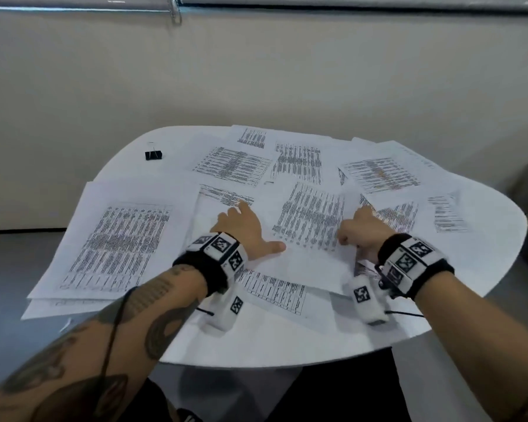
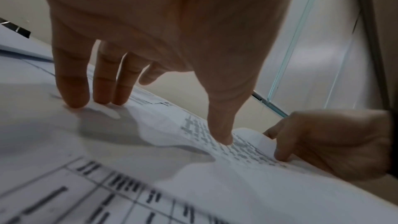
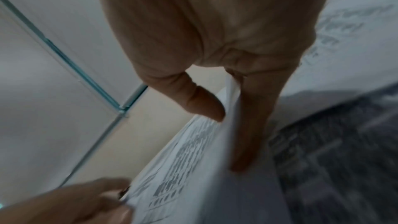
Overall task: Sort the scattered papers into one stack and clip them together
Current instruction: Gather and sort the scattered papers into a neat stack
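Status: early gathering stage; no single stack exists and the clip is unused.

1. Lower centre of the head view: a table-printed sheet (image 1: 275, 292) lies nearest the table edge, partly under the centre sheet.
2. Centre: the left hand (image 1: 244, 229) lies flat, fingers straight, pressing down the centre sheet (image 1: 310, 217). In the left wrist view its fingertips (image 2: 73, 98) and thumb touch the paper.
3. Right of centre: the right hand (image 1: 361, 231) grasps the right edge of that same sheet. The right wrist view shows the edge lifted and pinched between thumb and fingers.
4. Left of frame: a large printed sheet (image 1: 119, 239) overhangs the table (image 1: 485, 284), with other sheets beneath it.
5. Right and upper centre: the remaining loose papers (image 1: 378, 175) lie scattered and overlapping at mixed angles.
6. Upper left of the tabletop: the binder clip (image 1: 153, 155) stands alone, well apart from both hands.

Remaining, by judgement: collect all sheets, square the edges, fit the clip.
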